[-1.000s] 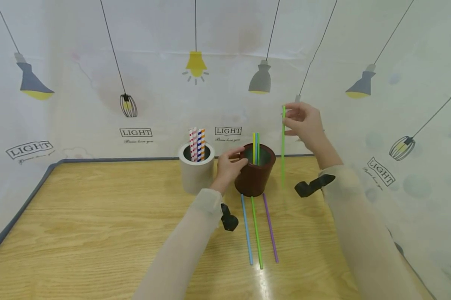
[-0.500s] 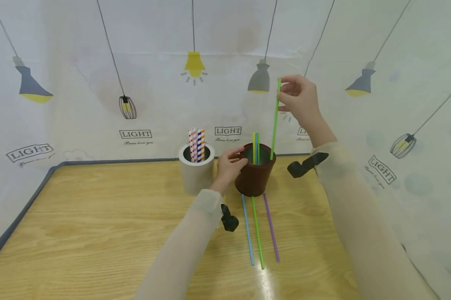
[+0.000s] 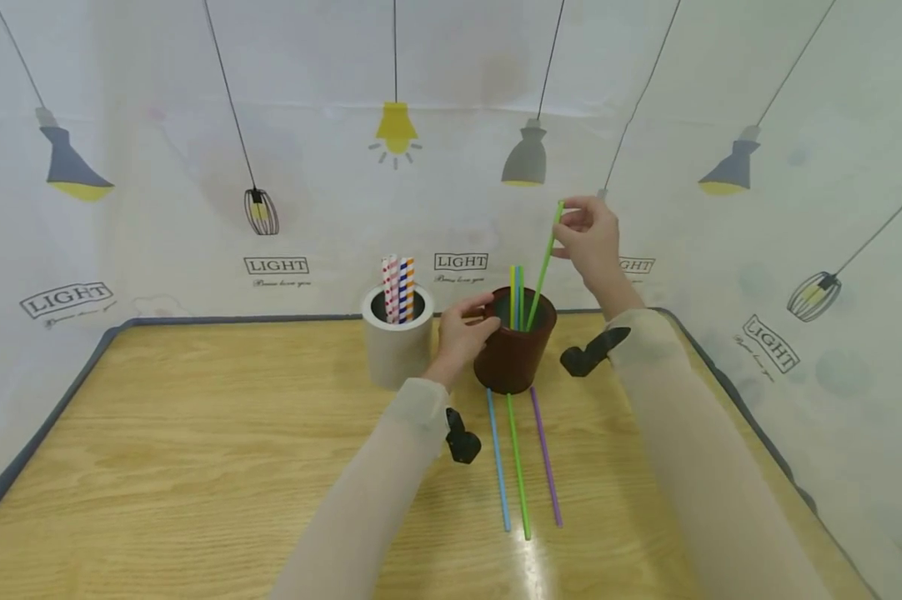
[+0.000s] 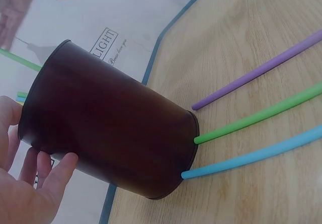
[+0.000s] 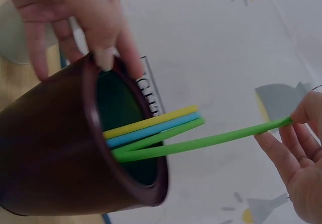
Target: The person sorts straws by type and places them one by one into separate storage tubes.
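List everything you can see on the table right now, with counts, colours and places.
Brown cup: one, dark brown, table centre, upright.
Straws in brown cup: three, yellow, blue, green.
Held green straw: one, tilted, lower end inside brown cup.
White cup: one, left of brown cup.
Striped straws: several, red, blue, orange stripes, in white cup.
Loose straws: three, blue, green, purple, flat on table before brown cup.
Left hand: grips brown cup.
Right hand: pinches held green straw's top.

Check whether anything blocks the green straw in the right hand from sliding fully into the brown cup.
Nothing visible blocks it. The green straw, pinched by the right hand, already has its lower end inside the brown cup, beside three straws leaning there; open space remains.
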The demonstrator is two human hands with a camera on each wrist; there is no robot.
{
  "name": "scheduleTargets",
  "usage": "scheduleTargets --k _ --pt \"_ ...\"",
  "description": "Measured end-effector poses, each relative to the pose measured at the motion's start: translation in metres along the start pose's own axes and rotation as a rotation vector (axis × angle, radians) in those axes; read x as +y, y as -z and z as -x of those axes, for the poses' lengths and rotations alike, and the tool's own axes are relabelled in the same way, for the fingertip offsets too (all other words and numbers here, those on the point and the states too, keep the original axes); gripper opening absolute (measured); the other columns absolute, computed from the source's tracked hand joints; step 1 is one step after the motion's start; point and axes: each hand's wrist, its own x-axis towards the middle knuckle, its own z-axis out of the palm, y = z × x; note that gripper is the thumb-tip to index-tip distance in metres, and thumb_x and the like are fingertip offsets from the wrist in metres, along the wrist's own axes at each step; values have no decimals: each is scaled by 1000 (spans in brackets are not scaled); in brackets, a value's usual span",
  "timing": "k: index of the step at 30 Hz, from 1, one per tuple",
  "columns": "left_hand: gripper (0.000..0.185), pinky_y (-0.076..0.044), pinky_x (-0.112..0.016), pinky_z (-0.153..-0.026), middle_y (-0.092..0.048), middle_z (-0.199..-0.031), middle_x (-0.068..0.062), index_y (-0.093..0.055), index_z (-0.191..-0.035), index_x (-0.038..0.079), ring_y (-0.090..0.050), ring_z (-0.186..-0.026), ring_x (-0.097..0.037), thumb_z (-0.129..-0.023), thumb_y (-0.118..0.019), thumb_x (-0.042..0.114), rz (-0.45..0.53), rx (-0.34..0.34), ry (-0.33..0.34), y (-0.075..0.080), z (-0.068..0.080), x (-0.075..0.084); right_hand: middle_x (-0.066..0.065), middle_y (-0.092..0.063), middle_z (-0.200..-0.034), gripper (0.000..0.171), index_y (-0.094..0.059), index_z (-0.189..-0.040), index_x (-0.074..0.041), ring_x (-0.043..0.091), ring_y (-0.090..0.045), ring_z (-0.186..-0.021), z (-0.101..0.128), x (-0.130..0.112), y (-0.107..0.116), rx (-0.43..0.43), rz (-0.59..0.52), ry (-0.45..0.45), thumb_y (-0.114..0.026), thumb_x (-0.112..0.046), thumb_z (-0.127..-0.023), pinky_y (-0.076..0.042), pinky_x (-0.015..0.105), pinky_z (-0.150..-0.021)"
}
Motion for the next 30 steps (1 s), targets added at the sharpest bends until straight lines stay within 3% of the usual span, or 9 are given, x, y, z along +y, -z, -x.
scheduleTargets --k 11,21,30 --pt "39 -48 -26 -53 -62 -104 -9 -66 -114 12 -60 -87 -17 -76 -64 2 9 3 -5 0 0 -1 7 -50 -88 37 -51 -118 3 14 -54 -77 8 40 -10 -61 -30 -87 -54 7 -81 -54 30 -61" --pt "39 -45 -22 -51 -60 -106 -12 -65 -116 10 -60 -91 -22 -78 -62 2 5 -9 -25 0 3 0 10 -50 -96 37 -52 -119 0 17 -53 -83 14 56 -13 -116 33 -151 -56 3 -83 -54 31 -66" --pt "39 -48 -27 -56 -58 -108 -12 -64 -116 11 -59 -93 -23 -78 -63 2 4 -10 -12 0 3 0 10 -50 -94 38 -50 -120 6 14 -53 -78 17 60 -13 -154 40 -147 -55 5 -82 -53 30 -70"
